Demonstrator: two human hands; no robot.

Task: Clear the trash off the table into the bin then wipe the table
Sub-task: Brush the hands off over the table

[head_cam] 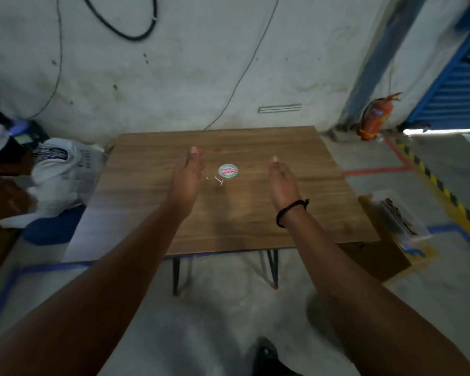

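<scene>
left hand [186, 175], right hand [281, 183] empty, fingers [194, 156] straight, flanking round teal-pink disc [228, 170] mid-frame on brown wooden surface [255, 221]; best pinch its rim

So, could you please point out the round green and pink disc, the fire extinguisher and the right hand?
round green and pink disc [227, 170]: head view, its printed centre.
fire extinguisher [375, 119]: head view, its red body.
right hand [282, 183]: head view, middle of the hand.

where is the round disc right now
Head view: the disc lies near the middle of the table, between the left hand and the right hand.
</scene>
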